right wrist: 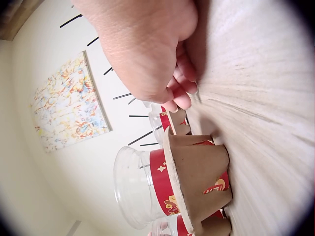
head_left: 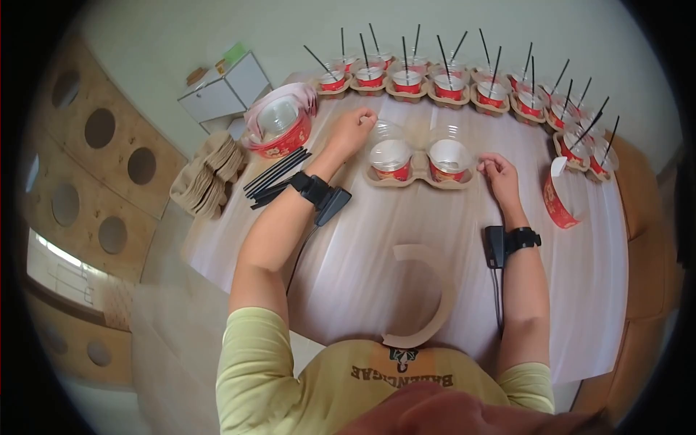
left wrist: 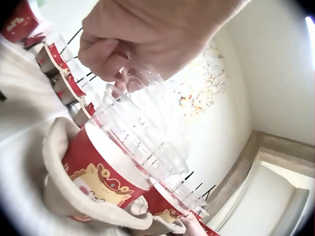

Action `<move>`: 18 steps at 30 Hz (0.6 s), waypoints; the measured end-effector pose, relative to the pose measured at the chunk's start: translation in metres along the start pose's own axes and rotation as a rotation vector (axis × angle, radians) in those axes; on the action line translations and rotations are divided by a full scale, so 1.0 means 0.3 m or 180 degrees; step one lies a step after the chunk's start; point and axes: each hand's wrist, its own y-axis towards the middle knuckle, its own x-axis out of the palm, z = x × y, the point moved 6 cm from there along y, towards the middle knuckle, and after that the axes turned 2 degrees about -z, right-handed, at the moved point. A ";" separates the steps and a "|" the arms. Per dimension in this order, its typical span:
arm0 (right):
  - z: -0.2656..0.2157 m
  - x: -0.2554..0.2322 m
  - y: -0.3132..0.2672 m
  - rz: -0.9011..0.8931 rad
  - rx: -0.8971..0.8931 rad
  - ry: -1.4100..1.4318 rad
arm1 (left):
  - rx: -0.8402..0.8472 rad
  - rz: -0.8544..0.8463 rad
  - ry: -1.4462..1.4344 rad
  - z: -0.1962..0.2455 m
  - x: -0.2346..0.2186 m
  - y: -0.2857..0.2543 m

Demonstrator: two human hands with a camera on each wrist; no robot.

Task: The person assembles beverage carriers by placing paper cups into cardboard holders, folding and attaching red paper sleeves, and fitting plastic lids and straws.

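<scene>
A tan pulp cup carrier (head_left: 419, 178) stands mid-table, holding clear cups with red printed sleeves (left wrist: 103, 169). At its far left, my left hand (head_left: 351, 132) curls its fingers at the top of a clear plastic cup (left wrist: 142, 132); thumb and fingertips pinch the clear plastic in the left wrist view. My right hand (head_left: 500, 176) is just right of the carrier, fingers loosely bent and holding nothing. In the right wrist view its fingers (right wrist: 183, 93) hang beyond a sleeved cup (right wrist: 160, 179) in the carrier.
Carriers of cups with black straws (head_left: 444, 88) line the far edge. At left are stacked carriers (head_left: 210, 174), loose black straws (head_left: 272, 177) and a red tub (head_left: 286, 139) with clear cups. A curved tan strip (head_left: 441, 290) lies in front; a red sleeve (head_left: 558, 206) lies right.
</scene>
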 end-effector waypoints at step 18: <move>-0.012 0.011 -0.005 -0.0031 0.0117 0.0023 | -0.0301 -0.0169 0.1088 0.074 0.050 -0.012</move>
